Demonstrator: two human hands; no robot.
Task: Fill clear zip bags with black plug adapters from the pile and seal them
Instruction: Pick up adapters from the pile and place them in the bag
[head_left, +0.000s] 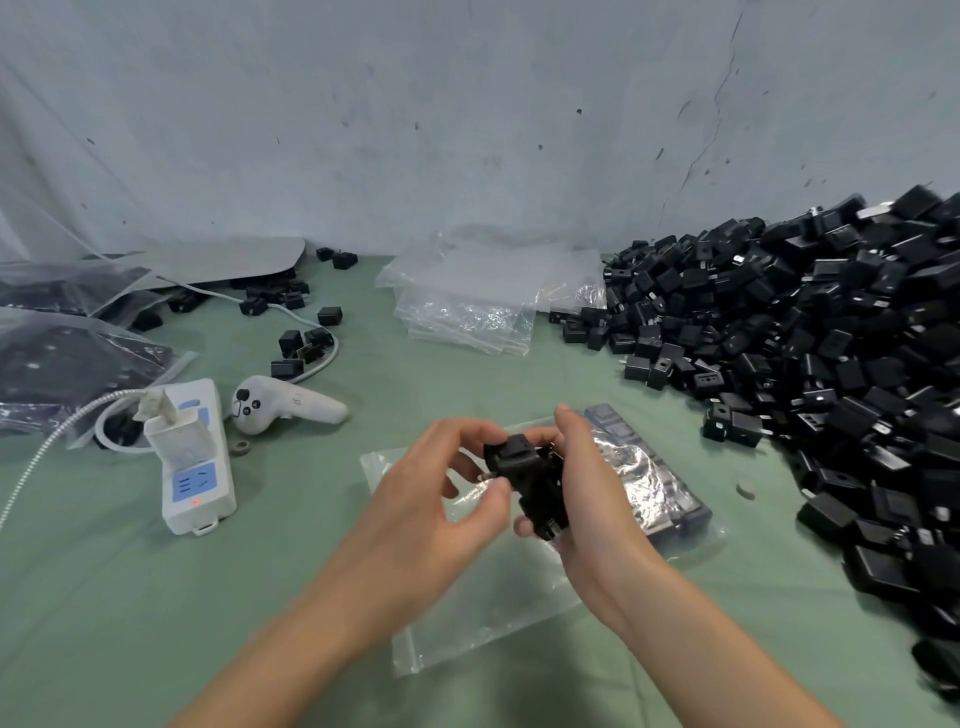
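A big pile of black plug adapters (810, 353) covers the right side of the green table. In front of me a clear zip bag (483, 613) lies flat, and a row of adapters (649, 467) shows inside it at its far right. Above the bag my right hand (587, 488) grips a bunch of black adapters (535, 478). My left hand (431, 493) pinches the left end of that bunch with thumb and fingers.
A stack of empty clear bags (467, 306) lies at the back centre. A white power strip (195, 457) with a charger and cable, and a white controller (285, 405), sit at the left. Filled bags (67, 369) and loose adapters (301, 343) lie at the far left.
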